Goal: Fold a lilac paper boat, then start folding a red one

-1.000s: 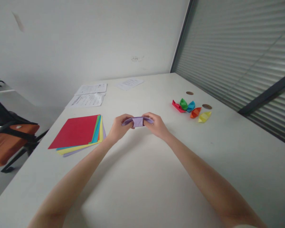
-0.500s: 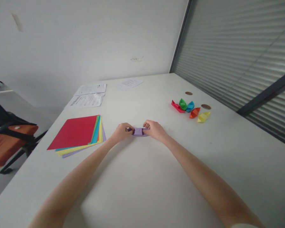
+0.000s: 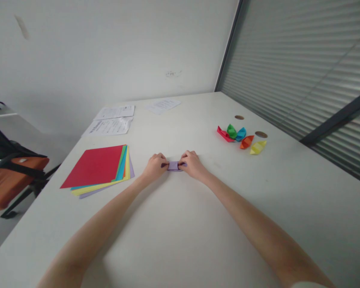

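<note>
Person had both hands on the folded purple paper (image 3: 173,165), straight ahead over the white table (image 3: 180,224). Left hand (image 3: 156,165) pinched its left end, right hand (image 3: 193,165) pinched its right end; flat middle panel showed between them. Couldn't tell whether the paper rested on the table or sat just above it, fingers covered the ends. Step in hand looked like shaping or pressing folds, piece already down to a narrow strip. Next move seemed to call for an even pinch on both sides and light pressure, so the panel wouldn't skew or tear. Stack of coloured sheets (image 3: 99,165), red on top, lay left of the hands. Five small folded pieces (image 3: 241,135) sat grouped beyond the right hand, well apart
</note>
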A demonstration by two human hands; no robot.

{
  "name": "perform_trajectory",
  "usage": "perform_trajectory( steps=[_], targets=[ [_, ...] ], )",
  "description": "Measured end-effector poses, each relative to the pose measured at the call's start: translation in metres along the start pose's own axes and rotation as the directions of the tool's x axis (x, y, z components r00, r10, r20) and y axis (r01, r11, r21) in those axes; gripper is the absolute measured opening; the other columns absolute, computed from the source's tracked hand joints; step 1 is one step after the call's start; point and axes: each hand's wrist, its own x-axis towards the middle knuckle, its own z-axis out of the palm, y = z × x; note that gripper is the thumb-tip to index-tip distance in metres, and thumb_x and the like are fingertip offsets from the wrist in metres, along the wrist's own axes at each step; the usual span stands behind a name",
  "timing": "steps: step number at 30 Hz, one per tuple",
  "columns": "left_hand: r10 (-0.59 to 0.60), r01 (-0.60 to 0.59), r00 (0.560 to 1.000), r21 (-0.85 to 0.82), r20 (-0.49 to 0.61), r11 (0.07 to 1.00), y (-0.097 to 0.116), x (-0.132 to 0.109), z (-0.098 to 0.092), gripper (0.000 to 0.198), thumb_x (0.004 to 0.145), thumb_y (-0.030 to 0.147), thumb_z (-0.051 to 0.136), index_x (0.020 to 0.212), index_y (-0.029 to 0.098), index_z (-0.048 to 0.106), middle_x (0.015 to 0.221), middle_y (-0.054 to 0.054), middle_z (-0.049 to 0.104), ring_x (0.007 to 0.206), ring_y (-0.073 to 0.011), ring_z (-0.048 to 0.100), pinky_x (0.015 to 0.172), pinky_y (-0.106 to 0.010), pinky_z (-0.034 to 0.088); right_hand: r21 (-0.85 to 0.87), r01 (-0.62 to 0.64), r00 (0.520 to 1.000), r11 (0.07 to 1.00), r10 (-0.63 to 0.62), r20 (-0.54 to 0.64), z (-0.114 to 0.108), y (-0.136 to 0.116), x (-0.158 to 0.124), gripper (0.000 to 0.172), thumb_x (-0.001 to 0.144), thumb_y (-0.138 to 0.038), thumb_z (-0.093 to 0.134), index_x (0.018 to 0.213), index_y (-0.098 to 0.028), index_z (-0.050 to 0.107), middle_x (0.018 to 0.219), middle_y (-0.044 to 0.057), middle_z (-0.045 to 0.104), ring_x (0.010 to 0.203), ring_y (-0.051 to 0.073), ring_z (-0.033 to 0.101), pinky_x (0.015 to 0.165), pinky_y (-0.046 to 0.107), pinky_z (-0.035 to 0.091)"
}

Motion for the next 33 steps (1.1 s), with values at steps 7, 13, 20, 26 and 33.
perform_trajectory(
  steps=[7,13,20,26,33],
  targets=[
    [-0.024,0.022,0.995,0.024,0.096,0.999,0.001,0.000,-0.008,0.014,0.078,0.020,0.061,0.083,0.022,0.075,0.092,-0.005,0.067,0.087,-0.0219,0.060,0.083,-0.036,0.044,0.011,0.044,0.999,0.999,-0.044,-0.005,0.000,0.002,-0.001,0.007,0.079,-0.020,0.071,0.083,-0.020,0.076,0.093,0.007,0.063,0.097,0.024,0.048,0.092,0.039,0.039],
    [-0.095,0.102,0.984,-0.038,0.152,0.994,-0.002,0.000,-0.009,0.013,0.074,0.024,0.064,0.081,0.023,0.075,0.092,-0.004,0.066,0.085,-0.0205,0.062,0.080,-0.032,0.046,0.005,0.039,0.999,0.999,-0.039,0.030,0.000,0.003,-0.002,0.008,0.077,-0.024,0.073,0.084,-0.022,0.076,0.098,0.007,0.063,0.102,0.026,0.046,0.092,0.040,0.038],
    [-0.118,0.119,0.979,0.002,0.168,0.993,-0.005,0.000,-0.008,0.014,0.074,0.030,0.065,0.084,0.026,0.075,0.099,-0.004,0.065,0.096,-0.0255,0.061,0.088,-0.039,0.044,-0.007,-0.012,0.996,1.000,0.012,0.090,-0.005,0.001,-0.004,0.013,0.077,-0.028,0.073,0.090,-0.025,0.075,0.107,0.008,0.062,0.107,0.028,0.045,0.094,0.044,0.036],
    [-0.128,0.132,0.974,-0.007,0.187,0.991,-0.007,0.000,-0.009,0.015,0.074,0.032,0.066,0.085,0.027,0.075,0.099,-0.004,0.065,0.097,-0.0261,0.059,0.091,-0.041,0.042,-0.006,-0.028,0.994,1.000,0.028,0.103,-0.005,0.001,-0.005,0.015,0.078,-0.031,0.072,0.091,-0.025,0.075,0.110,0.009,0.061,0.110,0.030,0.044,0.096,0.045,0.036],
    [-0.107,0.129,0.981,-0.135,0.161,0.982,-0.009,0.004,-0.005,0.011,0.069,0.024,0.067,0.078,0.022,0.074,0.097,-0.003,0.064,0.097,-0.0216,0.058,0.088,-0.033,0.046,-0.010,0.055,0.998,0.998,-0.055,0.027,-0.001,0.005,-0.004,0.010,0.076,-0.026,0.073,0.085,-0.022,0.073,0.111,0.008,0.060,0.113,0.029,0.041,0.098,0.044,0.034]
  ],
)
